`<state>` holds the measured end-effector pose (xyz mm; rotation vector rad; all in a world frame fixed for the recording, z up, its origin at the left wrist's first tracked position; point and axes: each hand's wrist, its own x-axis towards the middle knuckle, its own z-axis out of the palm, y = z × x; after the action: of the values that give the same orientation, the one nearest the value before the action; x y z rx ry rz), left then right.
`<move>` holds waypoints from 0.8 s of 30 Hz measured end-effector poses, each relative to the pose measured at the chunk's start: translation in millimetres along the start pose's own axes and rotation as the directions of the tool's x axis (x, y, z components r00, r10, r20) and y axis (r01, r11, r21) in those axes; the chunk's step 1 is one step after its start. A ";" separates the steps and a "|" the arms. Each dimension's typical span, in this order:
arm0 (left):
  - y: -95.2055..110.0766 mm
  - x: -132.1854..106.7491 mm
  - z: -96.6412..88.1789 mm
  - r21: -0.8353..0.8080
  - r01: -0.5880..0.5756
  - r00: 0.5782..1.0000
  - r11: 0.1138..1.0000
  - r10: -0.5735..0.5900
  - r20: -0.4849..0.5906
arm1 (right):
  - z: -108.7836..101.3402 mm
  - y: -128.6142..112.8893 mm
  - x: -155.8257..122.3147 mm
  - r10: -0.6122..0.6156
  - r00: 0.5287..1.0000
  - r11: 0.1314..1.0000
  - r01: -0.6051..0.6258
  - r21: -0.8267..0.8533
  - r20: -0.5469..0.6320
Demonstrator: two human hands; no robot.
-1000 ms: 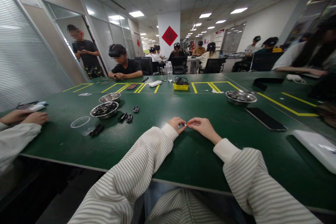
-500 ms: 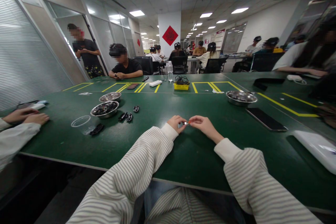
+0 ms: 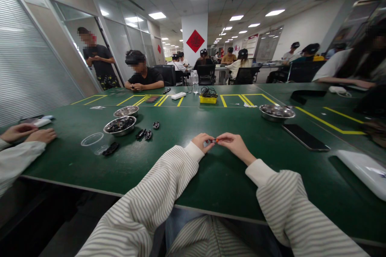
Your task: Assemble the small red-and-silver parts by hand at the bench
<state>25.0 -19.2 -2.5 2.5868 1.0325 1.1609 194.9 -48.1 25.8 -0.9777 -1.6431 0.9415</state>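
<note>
My left hand (image 3: 202,142) and my right hand (image 3: 234,145) meet over the green table (image 3: 217,176), both in striped sleeves. Their fingertips pinch one tiny part (image 3: 214,141) between them, silver with an orange end. The hands rest close to the table top. To the left stands a steel bowl (image 3: 120,125) holding small black pieces, with three loose black pieces (image 3: 146,133) beside it and a second steel bowl (image 3: 126,111) behind.
A clear plastic cup (image 3: 95,142) lies on its side at the left, near another person's hands (image 3: 28,133). A third steel bowl (image 3: 276,111), a black phone (image 3: 305,137) and a white device (image 3: 363,169) lie at the right. People sit at the far tables.
The two hands stayed together on the small part, with only slight finger shifts. Nothing else on the table moved.
</note>
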 end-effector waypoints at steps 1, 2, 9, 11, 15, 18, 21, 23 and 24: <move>-0.2 0.0 0.0 0.000 -0.008 1.000 1.000 0.008 -0.008 | -0.2 -0.4 0.2 -0.013 1.000 1.000 0.013 -0.010 0.002; -0.5 0.1 0.2 0.000 -0.014 1.000 1.000 0.014 -0.016 | -0.3 -0.5 0.5 -0.022 1.000 1.000 0.022 -0.021 0.005; -2.2 -0.3 1.9 0.015 -0.049 0.997 0.999 0.050 -0.057 | -1.3 4.9 1.2 -0.026 1.000 0.999 0.026 -0.035 0.016; -1.8 -0.4 1.8 0.022 -0.058 0.995 0.998 0.060 -0.075 | -1.6 6.1 1.1 -0.038 0.999 0.998 0.039 -0.039 0.020; -1.2 -0.5 1.0 0.037 -0.095 0.990 0.995 0.098 -0.103 | -1.5 5.5 0.7 -0.070 0.997 0.995 0.071 -0.066 0.024; -1.2 -0.7 0.4 0.049 -0.119 0.986 0.992 0.124 -0.114 | -1.2 4.1 0.1 -0.087 0.996 0.993 0.088 -0.074 0.021; -1.1 -0.8 0.1 0.066 -0.128 0.983 0.990 0.135 -0.124 | -1.2 3.9 -0.2 -0.108 0.994 0.991 0.110 -0.072 0.027; -0.9 -0.9 -0.1 0.075 -0.129 0.982 0.989 0.138 -0.131 | -1.4 4.1 -0.1 -0.118 0.993 0.989 0.120 -0.088 0.029; -0.8 -0.9 -0.2 0.079 -0.129 0.982 0.989 0.138 -0.132 | -1.6 4.2 0.0 -0.124 0.992 0.987 0.126 -0.102 0.027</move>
<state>24.0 -19.2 -3.2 2.6996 0.9531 1.3757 197.2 -46.3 22.4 -0.9246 -1.7639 0.7915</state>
